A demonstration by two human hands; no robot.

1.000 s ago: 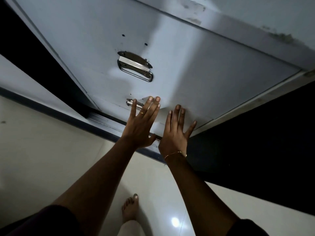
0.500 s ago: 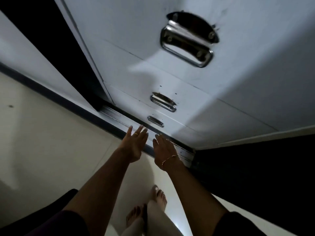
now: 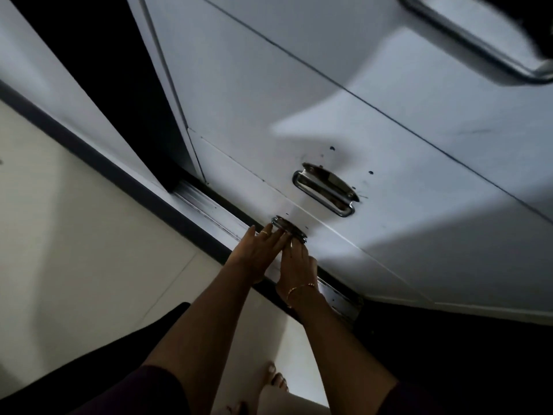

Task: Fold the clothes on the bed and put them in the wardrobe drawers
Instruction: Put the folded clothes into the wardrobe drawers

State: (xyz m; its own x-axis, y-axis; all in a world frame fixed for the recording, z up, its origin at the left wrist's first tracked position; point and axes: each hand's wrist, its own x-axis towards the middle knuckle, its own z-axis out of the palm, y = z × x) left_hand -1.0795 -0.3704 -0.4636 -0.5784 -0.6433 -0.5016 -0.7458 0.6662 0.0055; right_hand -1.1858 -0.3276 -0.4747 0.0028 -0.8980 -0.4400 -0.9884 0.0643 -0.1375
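Both hands moved onto bottom drawer handle (image 3: pixel 288 230) | fingers (image 3: pixel 276 236) touching it, grip unclear

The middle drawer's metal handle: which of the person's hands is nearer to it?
Right. The right hand sits just below the middle drawer's handle, fingers at the lowest handle. The left hand lies further left and lower.

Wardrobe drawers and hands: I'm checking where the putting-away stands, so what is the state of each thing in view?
Bottom drawer: shut, front flush.
Bottom handle: partly covered by fingertips of both hands.
Middle drawer: shut.
Middle handle: untouched.
Top handle: blurred, untouched.
Left hand: fingers straight, reaching onto the bottom handle.
Right hand: at the same handle; grip unclear.
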